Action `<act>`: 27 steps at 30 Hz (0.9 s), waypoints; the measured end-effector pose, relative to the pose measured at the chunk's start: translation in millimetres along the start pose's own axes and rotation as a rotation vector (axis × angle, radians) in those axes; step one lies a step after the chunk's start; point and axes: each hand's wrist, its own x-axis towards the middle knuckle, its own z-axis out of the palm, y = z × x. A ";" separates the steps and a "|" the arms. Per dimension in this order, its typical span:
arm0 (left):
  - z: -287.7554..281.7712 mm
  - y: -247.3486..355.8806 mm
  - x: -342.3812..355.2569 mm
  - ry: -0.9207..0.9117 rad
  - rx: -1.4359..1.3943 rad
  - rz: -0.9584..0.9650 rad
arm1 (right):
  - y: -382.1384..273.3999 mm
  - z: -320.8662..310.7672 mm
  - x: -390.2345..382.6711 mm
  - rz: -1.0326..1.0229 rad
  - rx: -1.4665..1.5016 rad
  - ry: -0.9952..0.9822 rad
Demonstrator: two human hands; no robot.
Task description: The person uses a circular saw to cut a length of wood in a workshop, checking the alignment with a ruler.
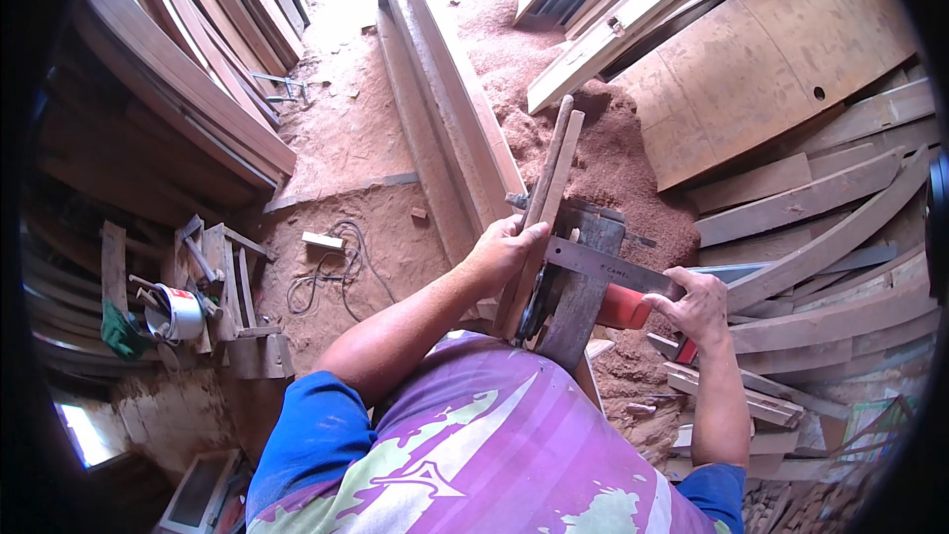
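Observation:
My left hand [502,255] is closed around two narrow wooden strips [562,153] that stand side by side and angle away from me. My right hand [692,305] pinches the right end of a flat metal square [603,263], whose other end lies against the strips beside my left hand. Beneath these is a machine with a dark, worn bed [571,326] and a red body [620,304] near my right hand. The edge where the square meets the wood is partly hidden by my left hand.
A long timber beam [445,99] runs away from the machine over a dusty floor [326,193] with a coiled cable [336,272]. Sawdust [633,138] is heaped rightward. Planks [801,227], a large sheet [751,59] and stacked boards [178,59] line both sides; a white bucket [178,321] sits left.

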 end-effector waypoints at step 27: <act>-1.1 6.6 -4.1 -0.036 -0.100 -0.077 | 0.4 1.6 1.2 -0.032 0.005 0.017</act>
